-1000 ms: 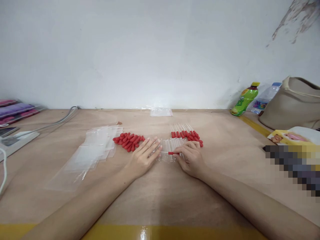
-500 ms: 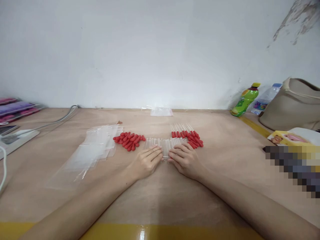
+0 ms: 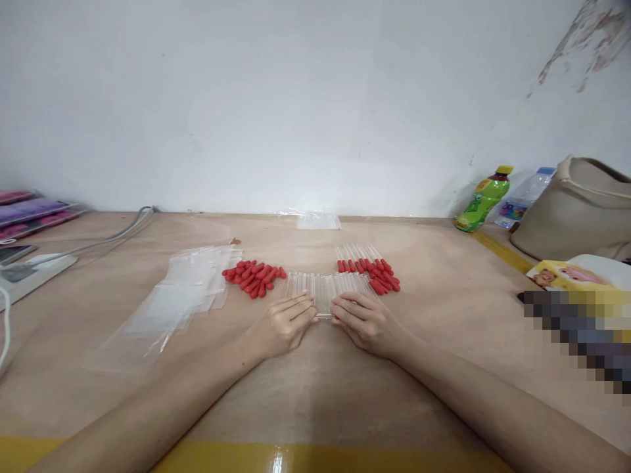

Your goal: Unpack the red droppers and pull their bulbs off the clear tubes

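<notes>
A row of clear dropper tubes [image 3: 323,294] lies side by side before me, their near ends roughly in line. My left hand [image 3: 286,320] is closed over the left part of the row, fingers together. From the other side, my right hand [image 3: 362,316] closes on the right part, with its fingers bent and a trace of red at the fingertips. Both palms and some tube ends are hidden. Left of the row is a heap of loose red rubber bulbs [image 3: 254,278]. Behind my right hand lie several droppers [image 3: 367,264] with red bulbs fitted on their tubes.
Clear plastic bags [image 3: 182,295] overlap on the left, and another bag [image 3: 318,221] lies by the wall. A power strip [image 3: 39,272] with cables is at far left. A green drink bottle [image 3: 483,199], a water bottle [image 3: 523,197] and a beige bag [image 3: 576,210] stand at right.
Both hands have shifted slightly toward me, the left one also a little leftward. More of the tubes shows between them. The bulbs and bags stay where they were.
</notes>
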A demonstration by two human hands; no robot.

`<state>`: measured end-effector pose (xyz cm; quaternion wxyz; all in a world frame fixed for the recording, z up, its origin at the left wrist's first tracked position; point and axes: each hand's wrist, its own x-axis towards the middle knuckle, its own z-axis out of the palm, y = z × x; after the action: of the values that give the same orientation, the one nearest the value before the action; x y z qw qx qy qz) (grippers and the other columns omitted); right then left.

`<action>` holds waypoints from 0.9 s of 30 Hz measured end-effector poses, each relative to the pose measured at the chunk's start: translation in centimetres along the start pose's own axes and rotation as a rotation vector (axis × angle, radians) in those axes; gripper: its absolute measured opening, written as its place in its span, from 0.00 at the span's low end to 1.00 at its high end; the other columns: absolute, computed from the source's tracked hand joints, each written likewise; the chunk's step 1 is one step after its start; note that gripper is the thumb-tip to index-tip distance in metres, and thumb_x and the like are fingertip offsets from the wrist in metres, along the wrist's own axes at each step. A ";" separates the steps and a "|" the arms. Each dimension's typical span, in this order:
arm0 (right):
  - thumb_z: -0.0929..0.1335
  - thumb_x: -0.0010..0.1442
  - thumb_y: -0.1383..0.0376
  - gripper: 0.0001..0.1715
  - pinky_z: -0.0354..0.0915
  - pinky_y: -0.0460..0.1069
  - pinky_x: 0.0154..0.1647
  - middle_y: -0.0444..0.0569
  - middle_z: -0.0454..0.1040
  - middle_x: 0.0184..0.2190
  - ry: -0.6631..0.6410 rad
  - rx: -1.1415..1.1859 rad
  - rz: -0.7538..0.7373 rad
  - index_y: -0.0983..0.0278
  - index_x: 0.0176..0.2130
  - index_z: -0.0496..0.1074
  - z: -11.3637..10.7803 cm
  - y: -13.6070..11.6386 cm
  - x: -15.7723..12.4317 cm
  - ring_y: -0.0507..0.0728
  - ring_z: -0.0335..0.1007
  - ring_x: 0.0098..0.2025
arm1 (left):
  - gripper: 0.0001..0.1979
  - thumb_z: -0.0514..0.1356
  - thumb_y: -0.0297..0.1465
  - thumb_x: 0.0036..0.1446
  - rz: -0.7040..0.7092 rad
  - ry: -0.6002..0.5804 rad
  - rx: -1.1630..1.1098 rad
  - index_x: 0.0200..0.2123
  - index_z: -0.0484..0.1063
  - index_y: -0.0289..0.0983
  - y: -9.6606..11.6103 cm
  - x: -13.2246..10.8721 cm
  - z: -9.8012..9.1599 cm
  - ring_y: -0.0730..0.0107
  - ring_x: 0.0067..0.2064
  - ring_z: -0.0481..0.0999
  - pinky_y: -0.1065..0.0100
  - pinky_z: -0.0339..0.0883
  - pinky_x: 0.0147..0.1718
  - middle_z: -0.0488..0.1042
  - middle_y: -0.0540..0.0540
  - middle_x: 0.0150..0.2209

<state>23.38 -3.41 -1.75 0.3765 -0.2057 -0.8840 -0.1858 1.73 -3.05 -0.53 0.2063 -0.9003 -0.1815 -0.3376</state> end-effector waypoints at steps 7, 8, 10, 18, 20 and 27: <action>0.64 0.58 0.71 0.11 0.67 0.51 0.42 0.51 0.75 0.38 0.002 -0.069 -0.053 0.68 0.41 0.71 -0.5 0.2 -0.3 0.56 0.68 0.44 | 0.07 0.53 0.24 0.56 -0.023 -0.007 -0.048 0.36 0.69 0.33 -0.1 -0.3 0.0 0.67 0.43 0.75 0.63 0.69 0.49 0.76 0.43 0.36; 0.63 0.58 0.71 0.11 0.67 0.51 0.42 0.51 0.75 0.38 0.003 -0.085 -0.064 0.68 0.41 0.71 -0.7 0.2 -0.3 0.56 0.68 0.44 | 0.07 0.53 0.24 0.56 -0.024 -0.003 -0.051 0.36 0.69 0.33 -0.1 -0.3 -0.1 0.67 0.43 0.75 0.63 0.69 0.49 0.76 0.43 0.35; 0.63 0.58 0.71 0.11 0.67 0.51 0.42 0.50 0.75 0.39 0.003 -0.109 -0.087 0.67 0.41 0.71 -0.9 0.2 -0.2 0.56 0.68 0.44 | 0.06 0.53 0.24 0.56 -0.024 0.008 -0.053 0.36 0.69 0.32 0.0 -0.3 -0.1 0.67 0.43 0.75 0.63 0.69 0.49 0.76 0.43 0.35; 0.64 0.57 0.71 0.13 0.65 0.53 0.43 0.52 0.75 0.40 0.029 -0.103 -0.010 0.66 0.43 0.71 -2.1 1.6 -1.2 0.56 0.67 0.44 | 0.07 0.55 0.22 0.54 -0.104 0.099 -0.047 0.38 0.68 0.33 -1.0 -1.3 -0.4 0.67 0.43 0.74 0.63 0.70 0.46 0.75 0.44 0.36; 0.65 0.56 0.69 0.12 0.65 0.52 0.40 0.51 0.74 0.37 0.098 -0.130 0.135 0.63 0.42 0.72 -2.4 2.7 -1.9 0.56 0.67 0.40 | 0.08 0.55 0.23 0.55 -0.192 0.136 0.003 0.39 0.68 0.35 -1.7 -1.6 -0.4 0.69 0.39 0.74 0.67 0.72 0.40 0.74 0.44 0.36; 0.64 0.57 0.58 0.16 0.62 0.47 0.27 0.48 0.69 0.27 0.164 -0.018 0.731 0.64 0.42 0.70 -3.0 6.7 -4.2 0.51 0.63 0.26 | 0.18 0.49 0.22 0.57 -0.343 0.111 0.120 0.50 0.63 0.36 -2.9 -1.4 0.6 0.70 0.35 0.68 0.68 0.69 0.31 0.66 0.44 0.34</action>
<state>31.16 -0.09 -1.73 0.4857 -0.4954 -0.7175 -0.0628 -0.28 -0.55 -1.17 0.2087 -0.8222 -0.3405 -0.4057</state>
